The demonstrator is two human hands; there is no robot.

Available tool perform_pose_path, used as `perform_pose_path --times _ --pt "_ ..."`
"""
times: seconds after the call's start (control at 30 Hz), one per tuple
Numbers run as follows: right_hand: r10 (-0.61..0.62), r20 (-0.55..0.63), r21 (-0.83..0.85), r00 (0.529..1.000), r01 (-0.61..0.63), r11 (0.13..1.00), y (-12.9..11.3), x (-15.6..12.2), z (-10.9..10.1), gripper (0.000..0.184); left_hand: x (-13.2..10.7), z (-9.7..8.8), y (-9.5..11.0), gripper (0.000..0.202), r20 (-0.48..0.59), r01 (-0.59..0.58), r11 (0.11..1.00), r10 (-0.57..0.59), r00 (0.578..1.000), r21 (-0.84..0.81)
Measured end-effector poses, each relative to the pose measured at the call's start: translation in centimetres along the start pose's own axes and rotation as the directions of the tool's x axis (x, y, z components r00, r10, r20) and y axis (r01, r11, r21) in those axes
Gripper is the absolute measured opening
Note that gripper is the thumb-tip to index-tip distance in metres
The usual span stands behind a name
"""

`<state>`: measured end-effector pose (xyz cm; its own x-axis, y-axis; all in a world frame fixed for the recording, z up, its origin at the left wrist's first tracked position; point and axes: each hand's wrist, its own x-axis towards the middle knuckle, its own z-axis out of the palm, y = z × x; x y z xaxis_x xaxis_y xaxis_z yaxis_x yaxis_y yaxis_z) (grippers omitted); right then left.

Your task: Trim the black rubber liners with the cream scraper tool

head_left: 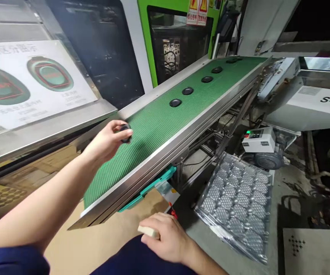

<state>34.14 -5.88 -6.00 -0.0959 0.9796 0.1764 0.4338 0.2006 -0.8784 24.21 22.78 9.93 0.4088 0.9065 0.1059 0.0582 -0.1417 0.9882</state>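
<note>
My left hand is closed on a small black oval part, pinched between thumb and fingers above the near end of the green conveyor belt. More black oval parts lie spaced out along the belt farther up, several in a line. Low in front of my body, my right hand is wrapped round a small cream-coloured block. One end of the block sticks out past the thumb; the rest is hidden in the palm.
Stacked clear plastic trays with round pockets stand right of the conveyor. A control box with a green light sits beyond them. Printed sheets with part pictures rest at left. The belt's metal side rail runs along its near edge.
</note>
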Motion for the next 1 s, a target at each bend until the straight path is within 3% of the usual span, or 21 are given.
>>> perform_pose_path --times 0.17,0.3,0.37,0.43,0.5,0.57,0.67,0.77,0.93,1.0 --pt "-0.078 0.068 0.073 0.995 0.073 0.995 -1.3 1.0 2.0 0.021 -12.9 -7.8 0.5 0.029 -0.078 0.038 0.965 -0.060 0.995 -0.261" --pt "-0.206 0.155 0.184 0.966 0.177 0.967 -4.1 1.9 3.1 0.031 -21.2 -10.4 -1.4 0.020 -0.134 0.012 0.867 -0.091 0.987 -0.498" --pt "-0.414 0.105 0.245 0.904 0.380 0.892 -6.3 2.8 3.7 0.037 -24.2 -10.7 -2.5 0.026 -0.098 0.044 0.804 -0.126 0.987 -0.592" --pt "-0.622 0.058 0.188 0.781 0.603 0.775 -8.6 3.9 4.9 0.045 -26.5 -10.9 -3.5 0.038 -0.039 0.111 0.701 -0.195 0.980 -0.704" --pt "-0.739 0.108 0.044 0.665 0.739 0.672 -10.3 4.9 6.9 0.044 -28.4 -11.2 -4.2 0.045 0.026 0.183 0.576 -0.271 0.962 -0.797" --pt "-0.767 0.212 -0.090 0.605 0.794 0.601 -11.4 5.5 9.4 0.043 -30.1 -11.7 -4.6 0.045 0.071 0.207 0.469 -0.291 0.954 -0.859" --pt "-0.762 0.309 -0.199 0.570 0.822 0.534 -12.0 6.1 12.6 0.042 -32.5 -13.0 -5.1 0.044 0.125 0.213 0.344 -0.261 0.957 -0.914" --pt "-0.754 0.329 -0.240 0.569 0.822 0.516 -12.6 6.6 14.7 0.047 -34.5 -14.7 -5.7 0.045 0.191 0.258 0.229 -0.279 0.941 -0.938" --pt "-0.766 0.399 -0.090 0.505 0.852 0.515 -14.2 6.8 17.2 0.041 -36.6 -17.2 -6.7 0.048 0.097 0.157 0.208 -0.272 0.958 -0.965" --pt "-0.751 0.398 -0.116 0.527 0.841 0.528 -14.5 6.8 17.9 0.041 -37.1 -17.9 -7.0 0.046 0.119 0.178 0.189 -0.287 0.950 -0.966"
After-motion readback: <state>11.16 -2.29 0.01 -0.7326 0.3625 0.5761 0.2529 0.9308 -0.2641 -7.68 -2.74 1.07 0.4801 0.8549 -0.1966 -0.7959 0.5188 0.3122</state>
